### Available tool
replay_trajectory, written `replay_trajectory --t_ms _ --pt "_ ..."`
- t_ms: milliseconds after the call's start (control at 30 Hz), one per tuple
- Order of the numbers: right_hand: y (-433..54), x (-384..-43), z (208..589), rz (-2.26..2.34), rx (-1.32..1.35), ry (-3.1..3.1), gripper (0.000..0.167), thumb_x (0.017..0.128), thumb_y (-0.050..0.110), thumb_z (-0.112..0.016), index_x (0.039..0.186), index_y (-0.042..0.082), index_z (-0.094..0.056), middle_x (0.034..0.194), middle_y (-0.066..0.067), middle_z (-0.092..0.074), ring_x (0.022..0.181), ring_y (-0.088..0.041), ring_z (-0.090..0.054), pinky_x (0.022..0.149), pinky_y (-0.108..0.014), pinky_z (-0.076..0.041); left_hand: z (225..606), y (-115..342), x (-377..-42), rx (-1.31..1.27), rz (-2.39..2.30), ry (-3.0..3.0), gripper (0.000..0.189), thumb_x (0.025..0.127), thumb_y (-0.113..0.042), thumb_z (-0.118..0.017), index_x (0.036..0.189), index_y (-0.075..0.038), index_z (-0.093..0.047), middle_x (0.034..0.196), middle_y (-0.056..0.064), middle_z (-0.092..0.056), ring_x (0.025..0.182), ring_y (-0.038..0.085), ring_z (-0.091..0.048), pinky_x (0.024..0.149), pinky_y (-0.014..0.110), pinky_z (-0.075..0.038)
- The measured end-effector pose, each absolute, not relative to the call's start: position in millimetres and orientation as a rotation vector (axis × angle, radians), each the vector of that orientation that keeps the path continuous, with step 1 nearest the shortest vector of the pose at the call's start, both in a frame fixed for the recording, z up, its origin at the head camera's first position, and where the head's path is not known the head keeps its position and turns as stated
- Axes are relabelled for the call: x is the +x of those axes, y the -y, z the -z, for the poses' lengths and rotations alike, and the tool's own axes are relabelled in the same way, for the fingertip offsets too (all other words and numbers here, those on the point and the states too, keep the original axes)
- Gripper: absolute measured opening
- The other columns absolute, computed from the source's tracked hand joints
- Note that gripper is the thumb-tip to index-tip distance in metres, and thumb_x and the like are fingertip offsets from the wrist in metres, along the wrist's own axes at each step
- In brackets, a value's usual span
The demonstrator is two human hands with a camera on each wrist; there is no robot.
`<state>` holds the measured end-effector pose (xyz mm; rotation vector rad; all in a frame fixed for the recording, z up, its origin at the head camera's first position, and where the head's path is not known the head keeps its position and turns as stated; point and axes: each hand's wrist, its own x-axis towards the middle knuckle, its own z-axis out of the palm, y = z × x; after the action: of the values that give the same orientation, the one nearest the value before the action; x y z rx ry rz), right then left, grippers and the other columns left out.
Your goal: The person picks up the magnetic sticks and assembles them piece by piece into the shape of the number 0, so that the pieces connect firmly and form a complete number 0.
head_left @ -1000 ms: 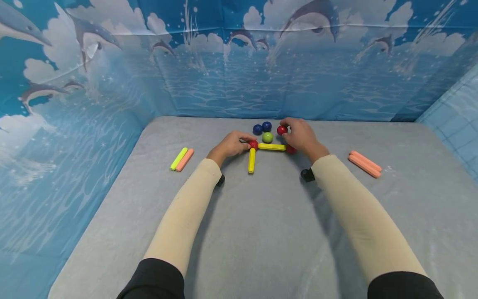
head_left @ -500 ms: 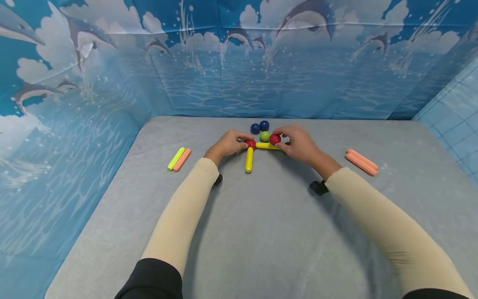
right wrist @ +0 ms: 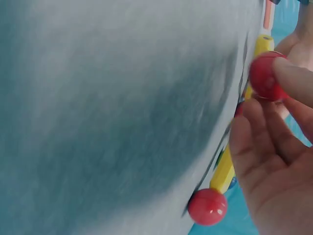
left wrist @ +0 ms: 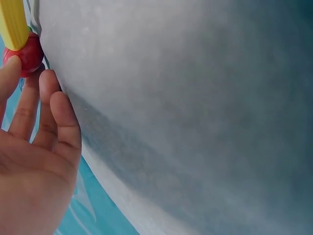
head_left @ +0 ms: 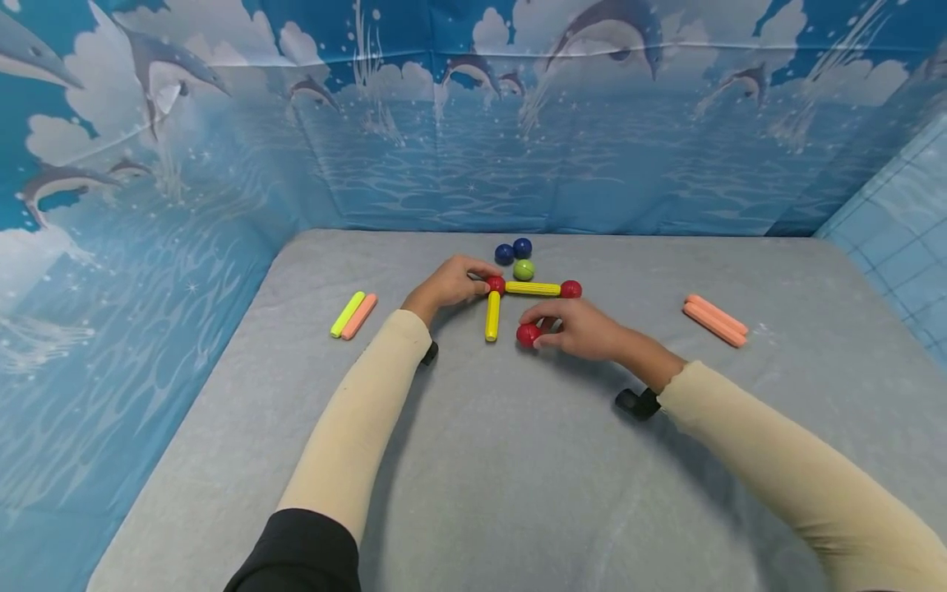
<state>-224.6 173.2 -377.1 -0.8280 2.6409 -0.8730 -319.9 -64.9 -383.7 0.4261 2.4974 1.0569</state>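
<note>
My left hand [head_left: 453, 286] pinches a red ball [head_left: 496, 284] between thumb and fingers. Two yellow sticks join that ball: one yellow stick [head_left: 533, 289] runs right to a second red ball [head_left: 570, 289], and another yellow stick [head_left: 491, 317] points toward me with a bare end. In the left wrist view the thumb presses on the red ball [left wrist: 28, 55] beside a yellow stick [left wrist: 13, 24]. My right hand [head_left: 580, 329] pinches a loose red ball [head_left: 528, 335], right of the bare stick end. The right wrist view shows this ball [right wrist: 266, 76] between thumb and fingertips.
Behind the joined pieces sit two blue balls [head_left: 522, 247] and a green ball [head_left: 524, 270]. On the left of the grey table [head_left: 503, 493] lie a lime stick [head_left: 347, 314] and an orange stick [head_left: 359, 316]. Orange sticks [head_left: 714, 321] lie at right. A dolphin-print curtain [head_left: 473, 164] hangs behind.
My right hand has carried its red ball from beside the green ball toward me and left, near the bare stick end. My left hand keeps its hold on the corner ball.
</note>
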Motion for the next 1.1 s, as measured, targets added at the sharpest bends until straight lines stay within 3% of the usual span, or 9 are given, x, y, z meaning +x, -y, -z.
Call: replay_trajectory --t_ms 367,600,867,1100 --pt "-163.2 -218.3 382.1 0.928 -0.803 -2.530 0.035 0.089 0.003 -0.070 0.123 0.009 -0.066 0.121 -0.008 -0.068 0.098 -0.022 -0.062 0.092 -0.043 -0.054 384.6 68.2 -319.2 0.421 -1.049 -2.492 0.036 0.098 -0.014 -0.061 0.132 -0.025 -0.066 0.144 0.003 -0.058 0.134 0.021 -0.048 0.112 0.042 -0.042" --pt "-151.4 -211.1 385.1 0.948 -0.826 -2.533 0.035 0.089 0.004 -0.071 0.123 0.011 -0.065 0.122 -0.008 -0.067 0.096 -0.020 -0.061 0.093 -0.041 -0.055 385.4 67.7 -319.8 0.436 -1.033 -2.491 0.037 0.098 -0.015 -0.061 0.132 -0.026 -0.065 0.145 0.003 -0.057 0.130 0.021 -0.050 0.107 0.040 -0.045" --pt "-135.8 -208.0 386.4 1.030 -0.889 -2.536 0.032 0.087 0.006 -0.074 0.118 0.007 -0.063 0.109 -0.010 -0.068 0.084 -0.015 -0.064 0.079 -0.029 -0.056 387.0 69.2 -319.5 0.458 -1.054 -2.503 0.037 0.098 -0.013 -0.061 0.133 -0.024 -0.065 0.142 0.003 -0.060 0.129 0.022 -0.052 0.105 0.040 -0.046" --pt "-128.0 -208.7 389.2 1.026 -0.867 -2.559 0.033 0.085 0.006 -0.076 0.116 0.007 -0.064 0.108 -0.010 -0.064 0.085 -0.014 -0.063 0.079 -0.025 -0.056 386.1 68.1 -320.1 0.477 -1.055 -2.506 0.037 0.098 -0.014 -0.061 0.133 -0.024 -0.065 0.141 0.003 -0.060 0.126 0.022 -0.053 0.100 0.038 -0.049"
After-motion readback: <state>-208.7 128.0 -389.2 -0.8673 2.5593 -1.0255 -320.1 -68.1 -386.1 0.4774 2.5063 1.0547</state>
